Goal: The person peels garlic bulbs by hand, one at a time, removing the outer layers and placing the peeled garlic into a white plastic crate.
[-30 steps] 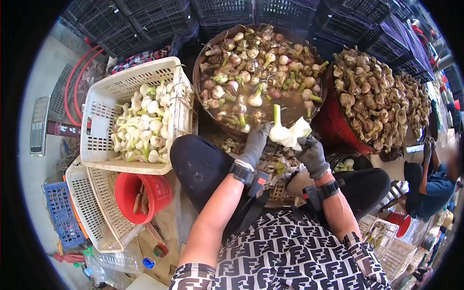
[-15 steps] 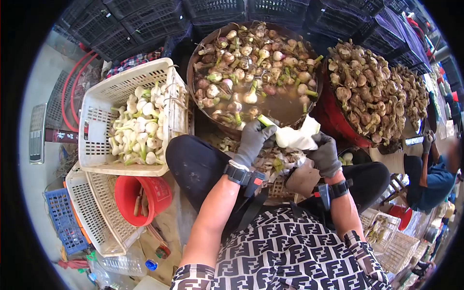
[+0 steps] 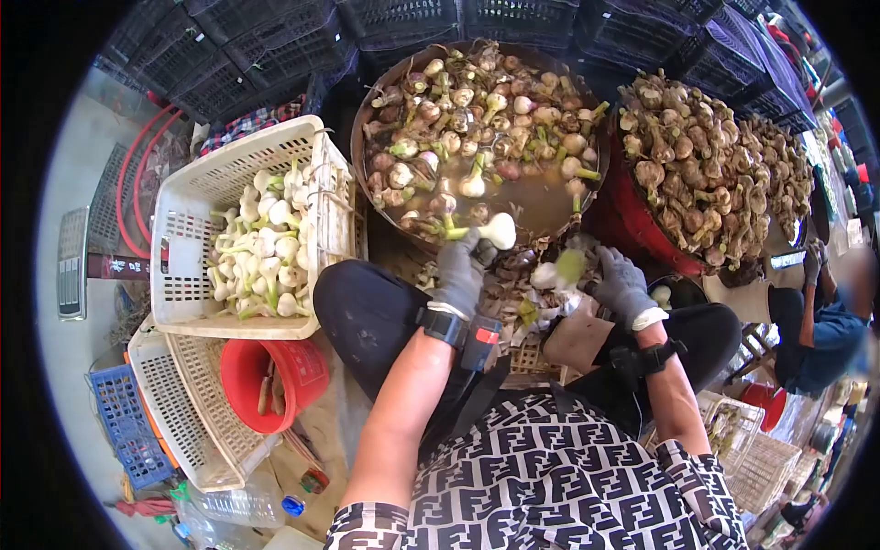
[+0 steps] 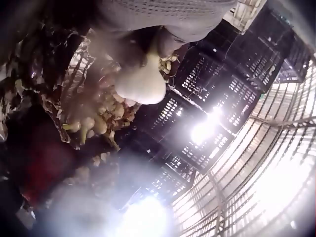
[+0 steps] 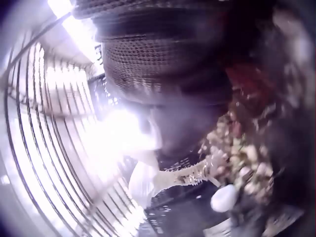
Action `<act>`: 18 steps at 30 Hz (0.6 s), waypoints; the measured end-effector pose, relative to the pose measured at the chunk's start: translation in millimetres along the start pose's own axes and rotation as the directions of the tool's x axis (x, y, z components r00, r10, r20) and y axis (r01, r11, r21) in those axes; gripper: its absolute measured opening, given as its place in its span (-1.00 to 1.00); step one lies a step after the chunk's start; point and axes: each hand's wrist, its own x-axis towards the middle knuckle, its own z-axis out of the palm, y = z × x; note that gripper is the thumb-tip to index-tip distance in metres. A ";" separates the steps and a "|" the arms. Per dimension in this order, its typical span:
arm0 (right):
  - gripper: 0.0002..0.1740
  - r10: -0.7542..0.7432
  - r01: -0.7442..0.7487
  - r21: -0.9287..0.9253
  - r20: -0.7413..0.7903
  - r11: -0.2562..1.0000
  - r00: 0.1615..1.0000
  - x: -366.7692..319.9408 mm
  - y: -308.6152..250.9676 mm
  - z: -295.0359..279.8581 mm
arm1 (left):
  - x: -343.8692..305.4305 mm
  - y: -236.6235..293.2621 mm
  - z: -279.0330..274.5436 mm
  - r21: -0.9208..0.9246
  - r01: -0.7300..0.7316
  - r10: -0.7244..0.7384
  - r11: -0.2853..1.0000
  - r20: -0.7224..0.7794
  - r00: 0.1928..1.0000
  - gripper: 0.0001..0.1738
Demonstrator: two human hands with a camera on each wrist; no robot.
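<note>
My gloved left hand grips a garlic bulb by its green stem, above the near rim of the round tub. In the left wrist view the smooth white bulb hangs below the grey glove. My gloved right hand is to the right, fingers spread loosely. A blurred white and pale green piece of peel is in the air just left of its fingertips. Beneath both hands lies a heap of torn garlic skins. Glare covers part of the right wrist view.
At left, a white crate holds peeled garlic; a red bucket with tool handles stands below it. Muddy garlic heads fill a red container at right. Black crates line the back. Another person sits at far right.
My hands have moved apart. The white outer skin has come off the garlic bulb, which stays in my left hand. My right hand has let go of the peel.
</note>
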 end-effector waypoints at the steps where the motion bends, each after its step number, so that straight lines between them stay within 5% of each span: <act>1: -0.42 -0.087 0.095 0.044 -0.157 0.994 0.984 -1.1 -10.6 -1.6 | -6.6 -4.9 5.7 0.073 -0.011 0.010 0.997 0.015 1.000 -0.88; 2: -0.42 -0.095 0.103 0.042 -0.153 0.994 0.984 3.8 -17.2 2.3 | -8.0 -12.1 9.3 0.152 0.023 -0.031 0.988 0.050 0.998 -0.85; 4: -0.34 -0.277 0.308 0.582 -0.145 0.753 0.950 12.8 -29.0 12.9 | -16.7 -28.4 17.1 0.258 0.105 -0.151 0.960 0.166 0.974 -0.76; 6: -0.40 -0.233 0.198 0.626 -0.027 0.754 0.972 16.8 -34.7 2.6 | -32.4 -35.1 33.2 0.326 0.119 -0.236 0.938 0.347 0.908 -0.58; 8: -0.46 -0.245 0.222 0.664 -0.060 0.714 0.968 22.2 -9.7 -8.5 | -46.7 -11.9 45.7 0.451 0.069 -0.243 0.890 0.342 0.908 -0.55; 10: -0.61 -0.101 0.090 0.281 0.027 0.955 0.995 19.5 13.9 -48.0 | -60.5 22.1 54.7 0.583 -0.134 -0.110 0.801 0.363 0.925 -0.50; 11: -0.66 -0.015 0.044 -0.209 0.137 0.977 0.990 22.9 26.0 -66.3 | -59.1 38.9 53.8 0.607 -0.201 -0.022 0.769 0.340 0.940 -0.53; 12: -0.62 0.172 -0.014 -0.503 0.269 0.864 0.948 25.5 36.3 -78.8 | -55.4 55.3 49.0 0.579 -0.310 0.114 0.754 0.349 0.930 -0.58; 13: -0.58 0.312 -0.058 -0.601 0.327 0.797 0.892 32.3 35.5 -88.7 | -52.7 70.4 47.4 0.480 -0.355 0.225 0.802 0.308 0.924 -0.62; 15: -0.57 0.132 -0.056 -0.406 0.163 0.912 0.978 41.2 34.7 -82.6 | -41.7 90.5 35.3 0.131 -0.367 0.331 0.921 0.234 0.914 -0.69; 17: -0.58 -0.094 0.097 0.067 -0.047 0.993 0.994 57.3 6.5 -56.2 | -35.8 98.9 27.3 -0.004 -0.392 0.389 0.920 0.144 0.910 -0.71; 18: -0.58 -0.103 0.103 0.129 -0.013 0.986 0.995 74.2 -7.3 -34.4 | -34.6 98.3 25.9 -0.003 -0.394 0.391 0.919 0.135 0.910 -0.71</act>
